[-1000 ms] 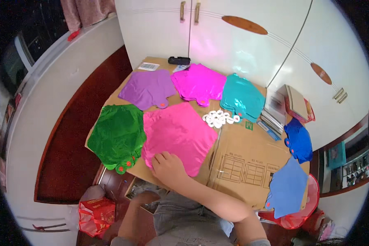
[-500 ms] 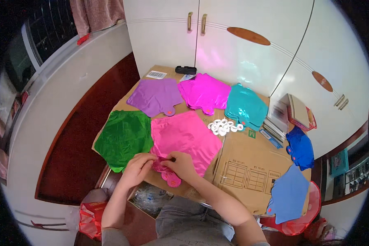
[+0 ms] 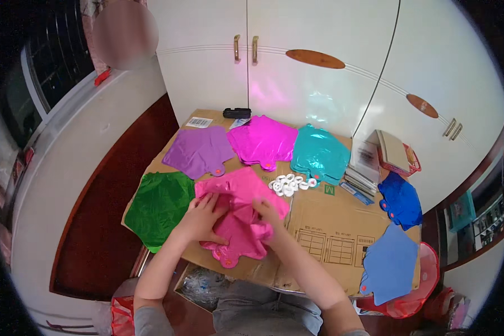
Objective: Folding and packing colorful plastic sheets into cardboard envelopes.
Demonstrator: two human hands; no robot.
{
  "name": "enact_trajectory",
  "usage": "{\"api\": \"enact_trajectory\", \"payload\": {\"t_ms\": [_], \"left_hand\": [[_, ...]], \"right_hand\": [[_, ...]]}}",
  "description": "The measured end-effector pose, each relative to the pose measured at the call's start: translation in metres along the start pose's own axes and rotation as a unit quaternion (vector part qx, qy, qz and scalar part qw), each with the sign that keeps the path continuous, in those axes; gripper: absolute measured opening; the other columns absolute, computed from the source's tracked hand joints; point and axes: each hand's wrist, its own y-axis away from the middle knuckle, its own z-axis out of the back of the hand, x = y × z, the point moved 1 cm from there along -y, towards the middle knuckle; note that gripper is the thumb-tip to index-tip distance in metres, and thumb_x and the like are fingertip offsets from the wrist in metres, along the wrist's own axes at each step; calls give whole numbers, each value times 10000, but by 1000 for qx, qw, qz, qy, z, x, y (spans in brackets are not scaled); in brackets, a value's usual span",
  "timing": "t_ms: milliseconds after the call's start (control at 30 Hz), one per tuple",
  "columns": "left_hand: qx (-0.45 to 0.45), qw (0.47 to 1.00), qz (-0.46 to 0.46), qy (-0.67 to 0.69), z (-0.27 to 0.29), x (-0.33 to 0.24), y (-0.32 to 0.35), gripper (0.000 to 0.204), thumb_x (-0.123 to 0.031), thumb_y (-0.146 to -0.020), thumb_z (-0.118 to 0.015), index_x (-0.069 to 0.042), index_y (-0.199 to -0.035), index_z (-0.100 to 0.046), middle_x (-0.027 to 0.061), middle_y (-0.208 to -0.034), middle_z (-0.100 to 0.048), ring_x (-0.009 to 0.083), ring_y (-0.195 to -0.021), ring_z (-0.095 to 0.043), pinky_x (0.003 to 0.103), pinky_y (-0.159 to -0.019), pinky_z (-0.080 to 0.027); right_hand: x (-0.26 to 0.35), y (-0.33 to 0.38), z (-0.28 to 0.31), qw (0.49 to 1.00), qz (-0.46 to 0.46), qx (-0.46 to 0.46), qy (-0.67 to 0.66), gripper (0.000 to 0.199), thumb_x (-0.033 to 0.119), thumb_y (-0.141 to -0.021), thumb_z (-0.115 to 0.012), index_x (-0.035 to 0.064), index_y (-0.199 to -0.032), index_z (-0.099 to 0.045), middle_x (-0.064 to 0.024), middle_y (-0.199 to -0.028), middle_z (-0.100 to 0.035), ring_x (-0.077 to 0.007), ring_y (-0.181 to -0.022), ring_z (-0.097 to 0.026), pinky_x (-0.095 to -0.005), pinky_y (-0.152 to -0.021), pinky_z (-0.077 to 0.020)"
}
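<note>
A pink foil balloon (image 3: 238,232), flat and uninflated, lies crumpled and partly folded at the near middle of the cardboard. Its rounded tab with red spots points toward me. My left hand (image 3: 203,217) rests on its left part, fingers and thumb spread apart over the foil. On the right side, my right hand (image 3: 267,217) has its fingers curled around a raised edge of the foil. Left of them is a green foil balloon (image 3: 159,204); a purple one (image 3: 199,150) lies beyond. The foil under my palms is hidden.
Magenta (image 3: 263,140) and teal foil balloons (image 3: 320,152) lie at the back, with small white rings (image 3: 290,183) nearby. Dark blue (image 3: 402,200) and light blue ones (image 3: 391,263) lie right, near stacked boxes (image 3: 361,176). Cardboard (image 3: 319,218) covers the surface; white cabinet doors (image 3: 308,95) stand behind.
My hands have moved apart from their close pinch near the tab. The pink balloon's far part is now drawn up and bunched between them. The whole view has shifted slightly.
</note>
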Motion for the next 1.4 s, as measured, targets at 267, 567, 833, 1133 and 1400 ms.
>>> {"api": "enact_trajectory", "payload": {"t_ms": [267, 567, 833, 1133, 1400], "left_hand": [[62, 997, 41, 23, 4, -7, -5, 1062, -714, -526, -692, -303, -1424, -299, 269, -1471, -168, 490, -1349, -129, 628, -1037, -167], [88, 995, 42, 17, 12, -12, -9, 1090, -699, -524, -708, -298, -1437, -268, 268, -1475, -156, 488, -1354, -112, 625, -1044, -157], [107, 992, 56, 35, 14, -10, -4, 1097, -675, -509, -734, -298, -1432, -275, 273, -1476, -143, 504, -1346, -122, 620, -1054, -153], [-152, 975, -153, 54, 52, -98, -34, 509, -377, -798, -638, -39, -1167, -547, 137, -1282, -494, 261, -1249, -408, 495, -1012, -313], [-87, 935, -341, 45, 2, -196, -89, 623, -487, -828, -561, -100, -1303, -452, 174, -1365, -407, 388, -1283, -340, 543, -1024, -299]], "right_hand": [[108, 13, 10, 966, 165, 51, -195, 363, 192, -954, -461, 13, -1269, -467, -110, -1131, -581, -192, -1008, -560, -379, -927, -454], [244, 127, 12, 889, 457, 27, 32, 237, 211, -958, -466, 37, -1107, -526, -128, -1120, -571, -229, -994, -573, -385, -903, -461], [171, 194, -5, 623, 257, 161, 721, 220, 145, -881, -552, 8, -1033, -471, -176, -1109, -537, -356, -1106, -526, -529, -988, -359], [62, 186, 99, 554, 140, 45, 820, 236, 153, -857, -534, 36, -1046, -456, -163, -1061, -529, -322, -1077, -531, -574, -1058, -234], [93, 245, 87, 508, 168, -189, 823, 463, 278, -768, -657, 17, -1115, -497, -171, -1153, -551, -290, -1101, -533, -409, -978, -412]]}}
